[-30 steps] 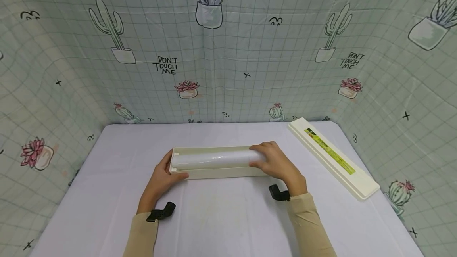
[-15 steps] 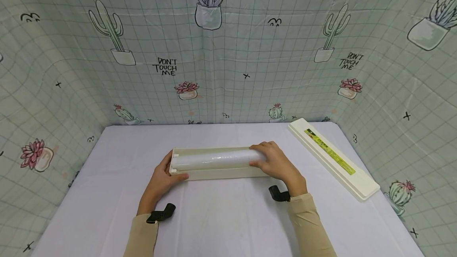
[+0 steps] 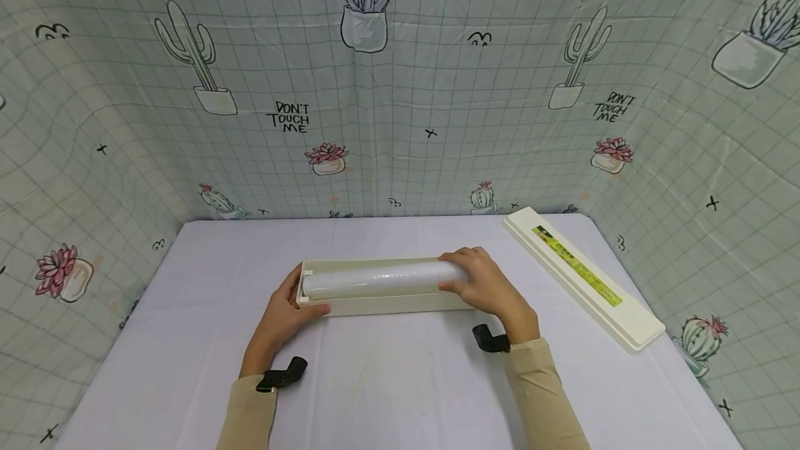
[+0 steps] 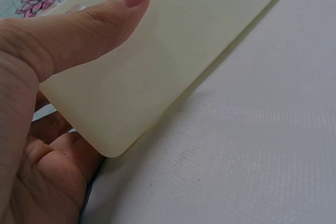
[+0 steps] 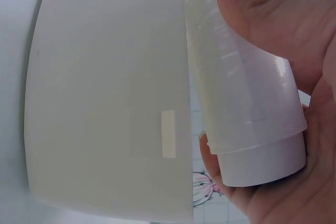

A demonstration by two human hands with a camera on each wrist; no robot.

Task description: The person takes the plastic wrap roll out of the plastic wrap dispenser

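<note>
A roll of cling film (image 3: 375, 280), clear film on a pale core, lies lengthwise in a long cream-coloured dispenser box (image 3: 394, 304) in the middle of the table. My left hand (image 3: 286, 307) grips the box's left end, thumb (image 4: 94, 30) over its front wall and fingers behind and below the corner. My right hand (image 3: 484, 287) grips the roll's right end, thumb in front and fingers round the back. In the right wrist view this end of the cling film roll (image 5: 252, 103) shows above the rim of the box, with its bare core sticking out.
A long cream lid (image 3: 584, 280) with a yellow-green label lies slanted at the right of the white-covered table (image 3: 387, 380). A grid-patterned cloth (image 3: 425, 75) with cactus drawings stands round the back and sides.
My right hand has shifted very slightly to the right. The left hand, the box and the lid stay where they were.
</note>
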